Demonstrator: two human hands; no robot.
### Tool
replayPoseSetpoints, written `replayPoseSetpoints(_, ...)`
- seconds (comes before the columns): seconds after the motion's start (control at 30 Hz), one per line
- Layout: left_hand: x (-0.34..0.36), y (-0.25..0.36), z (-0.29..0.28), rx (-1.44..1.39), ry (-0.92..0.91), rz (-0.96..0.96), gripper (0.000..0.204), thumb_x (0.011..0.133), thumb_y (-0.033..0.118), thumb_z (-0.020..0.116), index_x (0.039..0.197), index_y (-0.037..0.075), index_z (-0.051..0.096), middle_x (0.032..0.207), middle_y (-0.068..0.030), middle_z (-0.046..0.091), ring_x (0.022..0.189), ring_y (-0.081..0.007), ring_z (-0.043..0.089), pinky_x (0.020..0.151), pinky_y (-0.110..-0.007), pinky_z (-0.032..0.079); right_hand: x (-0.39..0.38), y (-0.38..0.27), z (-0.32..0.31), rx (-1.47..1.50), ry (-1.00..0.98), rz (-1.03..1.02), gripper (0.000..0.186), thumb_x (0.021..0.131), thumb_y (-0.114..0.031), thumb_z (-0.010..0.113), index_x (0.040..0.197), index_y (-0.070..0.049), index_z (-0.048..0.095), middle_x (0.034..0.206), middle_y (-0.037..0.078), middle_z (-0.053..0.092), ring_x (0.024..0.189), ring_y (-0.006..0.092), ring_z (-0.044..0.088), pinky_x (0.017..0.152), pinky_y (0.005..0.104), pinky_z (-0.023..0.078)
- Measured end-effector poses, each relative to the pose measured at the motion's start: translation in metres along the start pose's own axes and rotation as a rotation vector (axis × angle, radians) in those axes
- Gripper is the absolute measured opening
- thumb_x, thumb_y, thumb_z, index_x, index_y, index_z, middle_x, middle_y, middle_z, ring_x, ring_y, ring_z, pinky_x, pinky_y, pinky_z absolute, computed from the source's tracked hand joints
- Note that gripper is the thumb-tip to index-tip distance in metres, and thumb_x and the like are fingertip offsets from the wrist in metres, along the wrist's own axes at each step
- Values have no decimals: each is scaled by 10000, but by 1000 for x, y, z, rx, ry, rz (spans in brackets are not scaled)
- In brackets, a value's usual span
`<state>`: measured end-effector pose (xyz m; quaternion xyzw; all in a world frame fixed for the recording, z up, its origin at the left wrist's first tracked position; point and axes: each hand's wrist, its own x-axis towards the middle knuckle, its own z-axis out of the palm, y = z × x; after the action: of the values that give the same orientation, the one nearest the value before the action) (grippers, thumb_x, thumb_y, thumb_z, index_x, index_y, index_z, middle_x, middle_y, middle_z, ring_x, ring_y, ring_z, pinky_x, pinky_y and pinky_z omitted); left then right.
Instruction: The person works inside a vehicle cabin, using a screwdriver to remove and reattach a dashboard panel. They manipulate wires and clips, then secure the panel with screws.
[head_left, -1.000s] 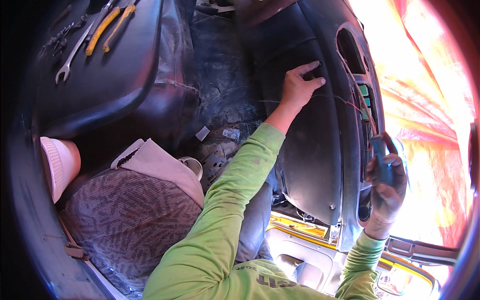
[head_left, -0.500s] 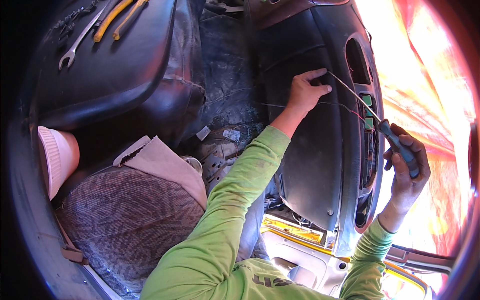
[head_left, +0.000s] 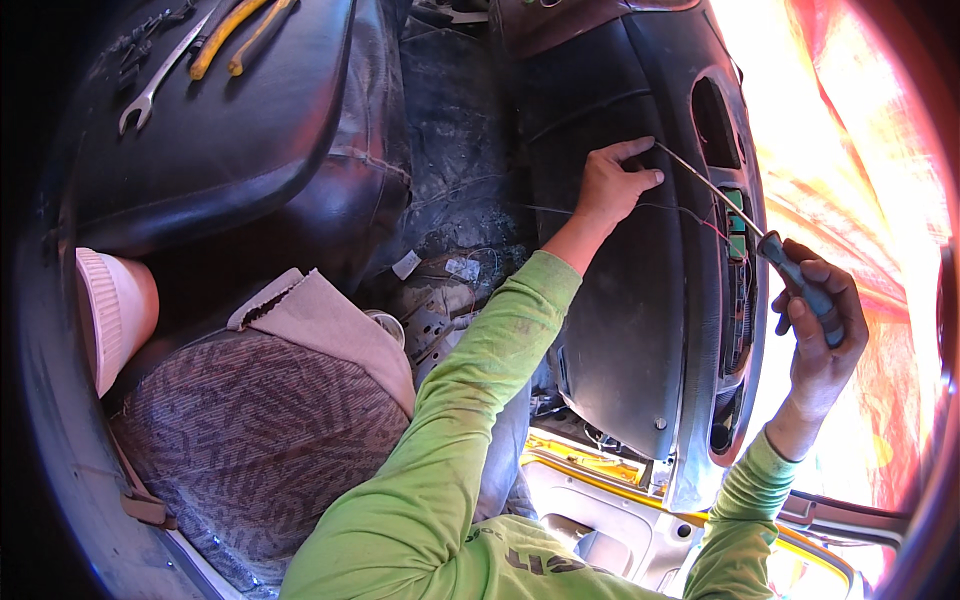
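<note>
Compared with one second ago, the right hand (head_left: 820,365) has moved outward from the dashboard edge, and the screwdriver (head_left: 775,254), whose shaft was lying along the slot there, now slants across toward the left hand (head_left: 612,192).

The biggest thing is the dark dashboard (head_left: 620,330), with a long edge full of openings. On the person's left there is a smooth dark seat (head_left: 230,170), and nearer to the body a seat with patterned fabric (head_left: 270,440). Beyond the dashboard hangs a bright red-orange sheet (head_left: 850,180). A beige cloth (head_left: 335,330) lies folded over the patterned seat.

The right hand has its fingers closed around the blue handle of the screwdriver. The left hand is above the dashboard, thumb and index finger moderately apart; the shaft's tip comes to the index fingertip, but I cannot tell if they touch.

On the dark seat rest an open-ended wrench (head_left: 160,80) and, just beside it, pliers (head_left: 222,42) with yellow-and-dark handles. Two green blocks (head_left: 737,247) sit in the dashboard edge, and a thin wire (head_left: 690,213) runs toward them.
</note>
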<state>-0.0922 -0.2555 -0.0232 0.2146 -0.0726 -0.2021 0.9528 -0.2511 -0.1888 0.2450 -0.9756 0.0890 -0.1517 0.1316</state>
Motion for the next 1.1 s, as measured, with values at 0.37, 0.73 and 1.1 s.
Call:
replayPoseSetpoints(0.37, 4, -9, -1, 18, -12, 19, 499, 797, -72, 833, 1281, 14, 744, 883, 12, 684, 762, -59, 601, 725, -222, 528, 8, -23, 5, -12, -30, 62, 325, 878, -61, 699, 1191, 10, 653, 1266, 197, 726, 818, 91, 657, 730, 225, 526)
replayPoseSetpoints(0.73, 4, -11, 1, 24, 15, 126, 497, 782, -16, 844, 1269, -8, 745, 887, -28, 728, 770, -78, 626, 762, -256, 555, 19, -49, 22, -69, -137, -13, 397, 823, 104, 595, 1212, 23, 617, 1285, 191, 688, 1108, 235, 696, 1019, 337, 539)
replayPoseSetpoints(1.1, 3, -11, 5, 268, 112, 407, 388, 781, 66, 820, 1151, -37, 764, 878, -122, 767, 766, -165, 701, 767, -316, 564, 138, -94, 118, -351, -590, -918, 265, 862, -49, 742, 1108, -14, 649, 973, 139, 713, 865, 278, 715, 777, 401, 565)
